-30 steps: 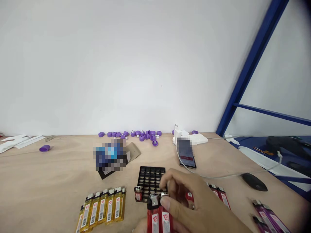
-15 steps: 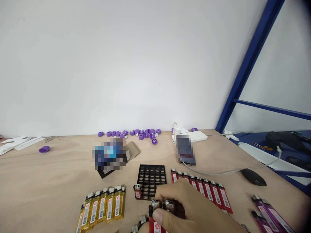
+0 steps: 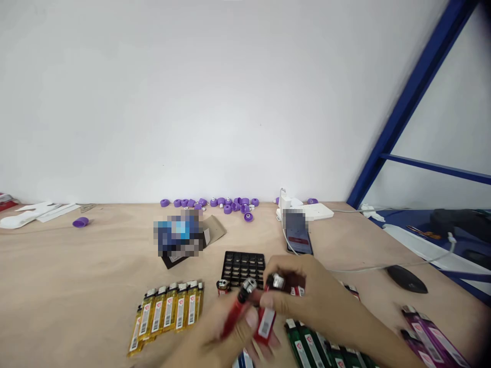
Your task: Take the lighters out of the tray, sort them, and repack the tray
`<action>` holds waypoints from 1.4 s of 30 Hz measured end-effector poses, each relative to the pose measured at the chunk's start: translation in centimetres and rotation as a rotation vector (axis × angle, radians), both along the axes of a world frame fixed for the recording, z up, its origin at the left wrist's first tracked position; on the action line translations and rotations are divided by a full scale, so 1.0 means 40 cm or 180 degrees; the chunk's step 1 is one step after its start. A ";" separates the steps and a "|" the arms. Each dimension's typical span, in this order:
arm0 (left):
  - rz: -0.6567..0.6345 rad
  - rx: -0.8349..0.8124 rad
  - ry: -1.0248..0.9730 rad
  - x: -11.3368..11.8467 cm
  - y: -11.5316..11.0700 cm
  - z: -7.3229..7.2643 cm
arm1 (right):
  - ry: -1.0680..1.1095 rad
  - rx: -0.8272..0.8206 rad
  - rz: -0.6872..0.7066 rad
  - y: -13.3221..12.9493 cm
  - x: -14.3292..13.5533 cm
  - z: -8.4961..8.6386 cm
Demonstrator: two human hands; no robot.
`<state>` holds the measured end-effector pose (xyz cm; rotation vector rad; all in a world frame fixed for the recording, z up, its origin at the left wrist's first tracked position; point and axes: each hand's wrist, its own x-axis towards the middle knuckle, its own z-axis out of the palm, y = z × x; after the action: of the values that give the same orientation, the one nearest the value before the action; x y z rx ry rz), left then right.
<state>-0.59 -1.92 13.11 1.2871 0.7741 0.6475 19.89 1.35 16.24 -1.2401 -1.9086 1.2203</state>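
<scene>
My left hand, blurred, pinches a tilted red lighter with its metal top pointing up and to the right. Beside it, my right hand closes its thumb and fingers around another red lighter; part of a further label shows under its fingers. Just beyond both hands lies a black gridded tray, partly covered by the right hand. One red lighter stands in the tray's near left corner. Below the right forearm are several green lighters, and a bit of blue lighter shows under the hands.
Several yellow lighters lie in a row at the left, purple lighters at the right. Behind are a blurred-out box, purple caps, a phone with a cable, and a black mouse-shaped object.
My left hand has come up into view with a red lighter. My right hand has moved slightly up and right. The view has shifted, and green lighters now show at the bottom.
</scene>
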 end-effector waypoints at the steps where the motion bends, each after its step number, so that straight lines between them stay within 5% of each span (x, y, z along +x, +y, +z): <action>1: 0.0331 0.0462 0.0412 -0.017 0.026 0.005 | 0.0066 0.0094 -0.0144 0.015 0.002 -0.011; 4: 0.1150 0.1798 0.1915 -0.066 0.115 0.013 | -0.0124 0.0303 -0.0541 0.054 -0.007 -0.045; 10: 0.0583 0.1521 0.2381 -0.106 0.219 -0.023 | -0.0725 0.0389 -0.0393 0.092 -0.081 -0.102; 16: -0.0102 0.1131 0.2292 -0.123 0.237 -0.046 | -0.0824 0.0431 -0.0189 0.120 -0.133 -0.146; 22: -0.0273 0.0955 0.2229 -0.133 0.243 -0.034 | -0.0945 0.0451 0.0056 0.123 -0.148 -0.173; 35: -0.0009 0.1225 0.2505 -0.132 0.246 -0.045 | -0.1208 0.0747 0.0602 0.090 -0.138 -0.157; 42: 0.0391 0.1308 0.2096 -0.131 0.242 -0.032 | -0.0981 0.0725 0.0581 0.105 -0.110 -0.120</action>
<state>-5.83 7.76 11.82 1.8804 1.3095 0.4899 15.49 5.55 11.42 -1.2065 -2.3548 0.9030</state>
